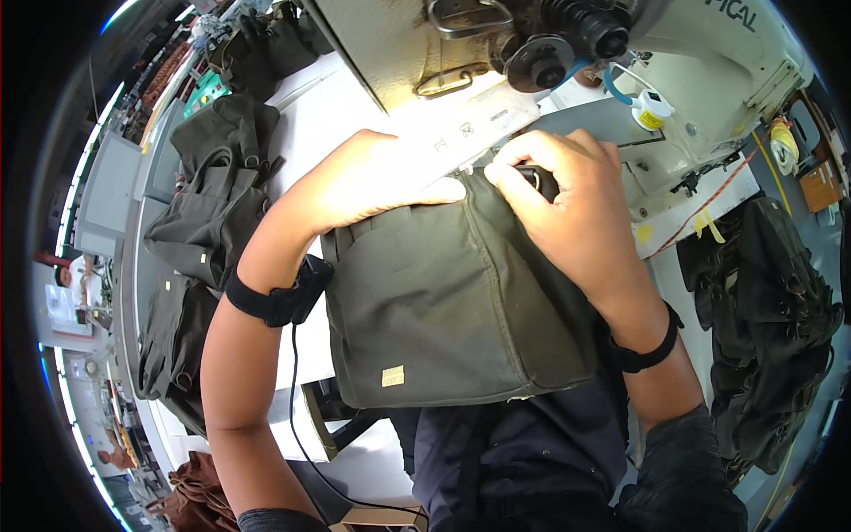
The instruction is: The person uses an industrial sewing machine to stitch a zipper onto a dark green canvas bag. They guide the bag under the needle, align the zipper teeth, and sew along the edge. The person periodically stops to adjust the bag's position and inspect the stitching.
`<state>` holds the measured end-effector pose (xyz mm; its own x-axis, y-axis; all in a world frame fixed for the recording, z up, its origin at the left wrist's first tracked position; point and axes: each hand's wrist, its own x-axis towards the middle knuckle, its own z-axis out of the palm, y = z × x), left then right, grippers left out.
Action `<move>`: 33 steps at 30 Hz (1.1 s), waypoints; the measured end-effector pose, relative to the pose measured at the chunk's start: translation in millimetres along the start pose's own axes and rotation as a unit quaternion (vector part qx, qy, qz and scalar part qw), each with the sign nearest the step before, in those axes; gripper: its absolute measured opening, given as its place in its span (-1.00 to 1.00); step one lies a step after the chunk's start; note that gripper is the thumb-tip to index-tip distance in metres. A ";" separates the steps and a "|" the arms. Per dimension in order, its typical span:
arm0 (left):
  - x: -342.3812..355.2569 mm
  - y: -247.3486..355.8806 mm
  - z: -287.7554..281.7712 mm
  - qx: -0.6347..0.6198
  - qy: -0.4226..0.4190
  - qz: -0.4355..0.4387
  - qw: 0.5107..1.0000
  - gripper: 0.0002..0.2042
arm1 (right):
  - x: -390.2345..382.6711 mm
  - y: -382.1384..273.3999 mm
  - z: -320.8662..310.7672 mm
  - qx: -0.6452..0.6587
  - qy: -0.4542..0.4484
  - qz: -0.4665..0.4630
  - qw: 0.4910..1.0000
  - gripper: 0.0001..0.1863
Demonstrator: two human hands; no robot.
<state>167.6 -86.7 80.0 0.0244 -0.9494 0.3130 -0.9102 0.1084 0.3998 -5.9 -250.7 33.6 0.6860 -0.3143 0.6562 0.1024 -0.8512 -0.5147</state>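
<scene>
A dark olive fabric bag (417, 293) hangs before me under the sewing machine (474, 133), a pale patch stuck low on its front. My left hand (372, 177) is at its upper left edge, thumb pressed on the cloth near the seam; bright light washes out this hand, and its other fingers are partly hidden. On the other side of the seam, my right hand (572, 191) is closed, thumb and forefinger pinching the bag's upper edge close to the machine's sewing point. The needle itself is hard to make out.
More olive bags (208, 213) are piled along the left table. Others hang in a bundle (771, 310) at the right. A white bottle (651, 111) sits by the machine body. Brown bags (199, 492) lie at lower left. A black cable (297, 417) runs from my left wrist strap.
</scene>
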 end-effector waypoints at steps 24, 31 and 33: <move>1.6 20.6 -5.0 -0.031 -0.060 -0.145 0.987 -0.41 | 0.0 -0.8 -2.1 0.000 -0.017 0.044 0.999 -0.86; -0.5 18.5 -6.4 -0.004 -0.025 -0.082 0.996 -0.40 | 0.2 0.8 0.8 -0.002 0.006 0.024 1.000 -0.87; -0.3 15.5 -5.3 -0.049 -0.007 -0.085 0.995 -0.41 | 0.3 2.0 -0.6 -0.005 0.005 0.019 1.000 -0.88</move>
<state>155.8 -83.1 90.7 0.1687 -0.9606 0.2207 -0.8484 -0.0275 0.5286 -5.9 -252.8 33.1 0.6824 -0.3503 0.6416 0.0688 -0.8430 -0.5334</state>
